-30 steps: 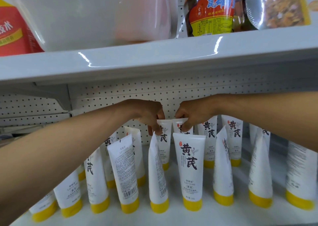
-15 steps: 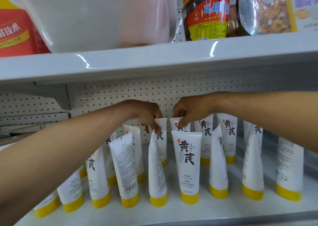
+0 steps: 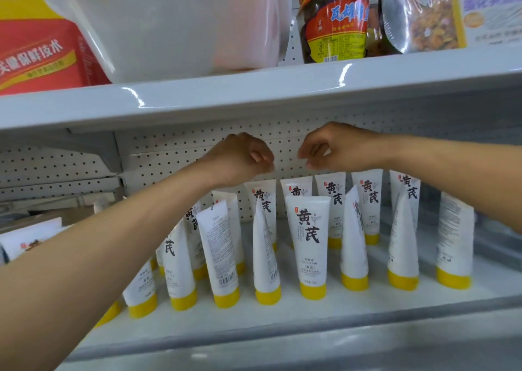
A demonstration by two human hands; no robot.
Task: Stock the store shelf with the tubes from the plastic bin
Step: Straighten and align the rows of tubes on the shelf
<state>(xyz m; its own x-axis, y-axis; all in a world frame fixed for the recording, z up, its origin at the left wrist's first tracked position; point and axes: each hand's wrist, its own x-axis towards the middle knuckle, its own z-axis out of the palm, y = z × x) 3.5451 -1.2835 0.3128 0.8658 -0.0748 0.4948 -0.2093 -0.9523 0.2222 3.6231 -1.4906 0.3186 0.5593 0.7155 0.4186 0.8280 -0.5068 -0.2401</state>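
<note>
Two bare hands hover side by side above the back row of tubes, both empty; the left hand point(image 3: 243, 158) has its fingers loosely curled with thumb and forefinger nearly pinched, holding nothing; the right hand point(image 3: 336, 148) mirrors it, fingers bent inward with a narrow gap at the tips, also holding nothing. Neither hand touches a tube; they hang just over the crimped tops, in front of the white pegboard back panel point(image 3: 175, 156).

Down on the lower shelf point(image 3: 310, 322) the white tubes stand on their yellow caps in loose rows; the front-centre tube point(image 3: 308, 243) faces out squarely with bold black characters; the tube to its left point(image 3: 265, 257) is turned edge-on; another further left point(image 3: 219, 254) shows its barcode side and tilts a little; two tubes in the back row point(image 3: 296, 189) stand right beneath the hands.

Up on the upper shelf point(image 3: 254, 93) sits the translucent plastic bin point(image 3: 169, 23); a red carton point(image 3: 39, 57) sits at its left; at its right stands a dark jar with a red and yellow label point(image 3: 333, 23), and beside that a clear packet of snacks point(image 3: 423, 17).
</note>
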